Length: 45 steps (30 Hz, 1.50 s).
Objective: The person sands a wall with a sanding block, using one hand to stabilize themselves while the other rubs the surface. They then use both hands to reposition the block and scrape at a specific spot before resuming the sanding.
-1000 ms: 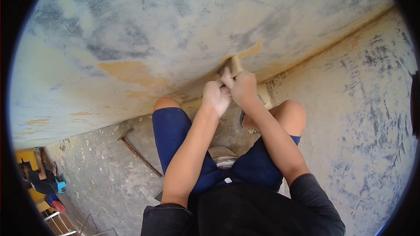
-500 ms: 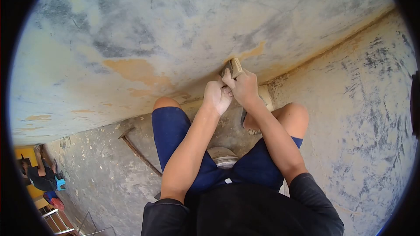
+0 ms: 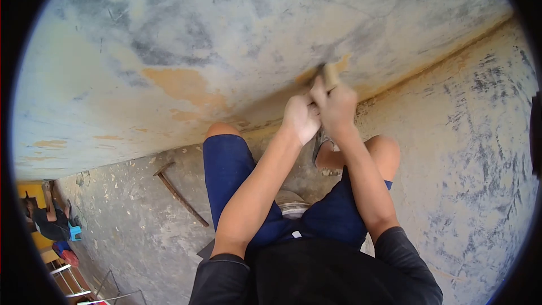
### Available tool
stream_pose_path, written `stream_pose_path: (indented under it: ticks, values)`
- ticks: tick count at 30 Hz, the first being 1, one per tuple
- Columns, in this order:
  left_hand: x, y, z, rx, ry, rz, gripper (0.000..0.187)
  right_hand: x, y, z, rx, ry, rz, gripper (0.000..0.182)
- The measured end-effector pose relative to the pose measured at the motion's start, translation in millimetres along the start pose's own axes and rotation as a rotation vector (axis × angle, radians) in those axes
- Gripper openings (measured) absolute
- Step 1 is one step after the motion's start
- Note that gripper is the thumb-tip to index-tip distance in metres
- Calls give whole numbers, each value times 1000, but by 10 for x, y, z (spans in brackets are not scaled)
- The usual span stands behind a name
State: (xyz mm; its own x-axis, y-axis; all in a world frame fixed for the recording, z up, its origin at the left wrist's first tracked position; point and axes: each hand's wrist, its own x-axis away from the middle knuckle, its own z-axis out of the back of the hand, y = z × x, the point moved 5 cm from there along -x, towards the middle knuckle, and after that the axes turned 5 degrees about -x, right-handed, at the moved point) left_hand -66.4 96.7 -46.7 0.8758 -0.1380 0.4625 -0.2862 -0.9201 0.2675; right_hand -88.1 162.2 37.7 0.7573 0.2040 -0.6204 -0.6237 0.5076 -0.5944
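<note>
Both hands are closed tight: the right hand [image 3: 337,107] grips a scraper [image 3: 328,73] against the wall [image 3: 226,39], the left hand [image 3: 301,118] clasping beside it.

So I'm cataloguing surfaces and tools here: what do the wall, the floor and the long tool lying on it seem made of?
The wall looks like plaster or cement, matt, with grey and tan patches. The floor seems bare concrete, rough, dusty and streaked. The long tool looks like rusty metal, thin and brown, though it is too small to be sure.
</note>
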Motion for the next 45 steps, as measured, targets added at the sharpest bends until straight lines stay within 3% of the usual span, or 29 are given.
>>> stream_pose_path:
  ticks: [1, 3, 4, 6, 7, 9, 11, 13, 16, 17, 18, 20, 22, 24, 25, 27, 28, 30, 31, 32, 37, 39, 40, 42, 45]
  values:
    - [15, 27, -45, 3, 6, -1, 17, -78, -58, 43, -3, -5, -3, 18]
    - [12, 68, -214, 34, -254, -43, 19, -169, -96, 183, -37, 127, 32, 19]
    - [-23, 49, -189, 35, -263, -47, 19, -124, -19, 134, -34, 128, 41, 19]
    - [-189, -118, 241, 8, 49, 3, 14, 196, 375, -162, -18, 19, -28, 19]
    - [-341, -196, 491, -3, 15, 18, 14, 327, 533, -263, -20, -20, -51, 19]
    - [-291, -217, 387, 48, -37, 42, 14, 256, 443, -171, 36, 7, 33, 20]
    - [-155, -130, 127, 90, -76, 65, 14, 77, 247, -58, 82, 34, 106, 21]
    - [127, 52, -371, -14, -112, -60, 15, -159, 11, 190, 56, 148, 70, 23]
    - [48, 39, -248, 10, -127, -51, 21, -103, -12, 146, 21, 168, 79, 24]
    - [54, -4, -200, 88, -27, -50, 22, -17, 121, 39, 38, 80, 75, 23]
    - [-185, -152, 244, 84, -33, -50, 22, 128, 283, -66, 39, 87, 78, 23]
    - [-712, -340, 902, 227, -470, 13, 21, 388, 571, -302, 55, -57, -5, 23]
    - [-557, -257, 544, 214, -383, 52, 21, 283, 527, -249, 97, -58, 41, 22]
    - [-65, -80, -51, 49, 103, 2, 16, 120, 262, -39, 7, 17, 36, 21]
    - [-17, -32, -89, 53, 112, 4, 16, 15, 143, 29, 4, 9, 31, 21]
    - [40, 42, -244, 41, -171, 24, 17, -152, -7, 135, 76, 29, -9, 21]
    - [69, 46, -301, 40, -173, 23, 17, -108, 34, 87, 76, 31, -7, 21]
    - [123, 43, -240, 61, 153, -37, 17, 89, 198, -70, 22, 50, 58, 22]
    - [-20, 3, -20, 56, 147, -39, 17, 184, 320, -155, 22, 56, 62, 22]
    - [-266, -116, 399, 61, 94, -8, 16, 318, 455, -267, 33, -3, 23, 23]
    - [-199, -25, 190, 53, 1, -37, 15, 62, 192, -61, 72, 9, 9, 22]
    - [-131, 66, -119, 252, -746, 54, 27, -231, -158, 211, 68, 108, 52, 22]
    - [7, 72, -234, 255, -741, 54, 27, -179, -142, 176, 68, 104, 48, 22]
    - [127, 102, -237, 71, -143, -97, 26, -63, -24, 47, 7, 136, 72, 22]
    - [-269, -101, 377, 107, -40, -23, 25, 305, 355, -267, 13, 7, -4, 20]
